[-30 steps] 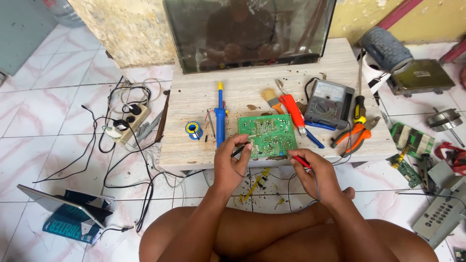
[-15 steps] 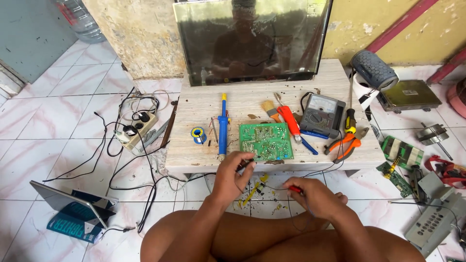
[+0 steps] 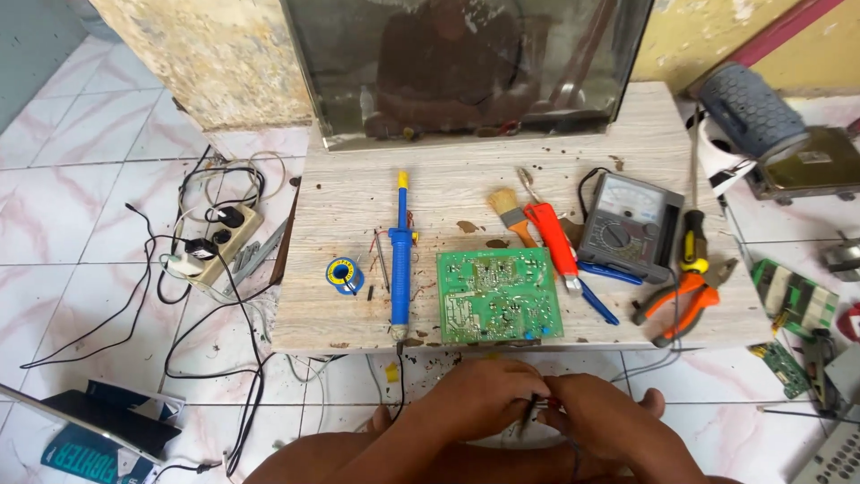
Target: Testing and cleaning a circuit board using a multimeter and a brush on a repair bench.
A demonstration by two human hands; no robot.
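My left hand (image 3: 484, 399) and my right hand (image 3: 614, 419) meet low in the view, above my lap and just in front of the low wooden table (image 3: 627, 143). My left fingers pinch a thin black probe (image 3: 530, 410). My right fingers close on a small red probe (image 3: 554, 405) touching it. On the table edge just beyond my hands lies a green circuit board (image 3: 500, 296). A blue soldering iron (image 3: 399, 260) lies to its left, beside a blue and yellow solder spool (image 3: 344, 273).
Right of the board lie a brush (image 3: 509, 213), a red-handled tool (image 3: 554, 240), a grey analog multimeter (image 3: 629, 224), a screwdriver (image 3: 694, 242) and orange pliers (image 3: 685, 300). A flat screen (image 3: 466, 63) stands behind. A power strip (image 3: 215, 237) with tangled cables lies on the floor left; more boards (image 3: 793, 296) lie right.
Both hands have drawn back from the green board toward my lap and come together with the probes. The view has moved closer to the table.
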